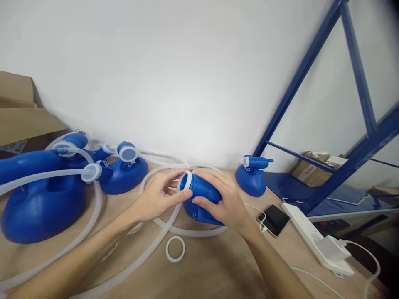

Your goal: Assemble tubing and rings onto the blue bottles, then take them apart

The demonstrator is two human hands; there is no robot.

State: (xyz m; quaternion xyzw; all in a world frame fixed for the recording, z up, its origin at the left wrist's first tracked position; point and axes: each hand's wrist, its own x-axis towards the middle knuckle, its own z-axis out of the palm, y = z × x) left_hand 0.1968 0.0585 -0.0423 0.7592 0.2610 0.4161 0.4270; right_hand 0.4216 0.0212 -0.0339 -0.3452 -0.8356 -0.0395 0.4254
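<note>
A blue urinal bottle (202, 191) is between my hands in the middle of the head view, its round mouth tilted up and to the left. Around that mouth sits a white ring (188, 179). My left hand (163, 191) pinches the ring's edge, thumb in front and fingers partly behind. Over the bottle's body and neck curves my right hand (227, 195), gripping it from the right. A loose white ring (175, 249) lies flat on the table just below. A clear white hose (158, 241) loops across the table beneath the bottle and my left arm.
Several blue urinal bottles (43, 203) with hoses crowd the left, near a cardboard box (28, 120). Another small blue bottle (252, 180) stands at the right by a blue metal rack (299, 74). A phone (274, 220) and a power strip (314, 236) with cables lie right.
</note>
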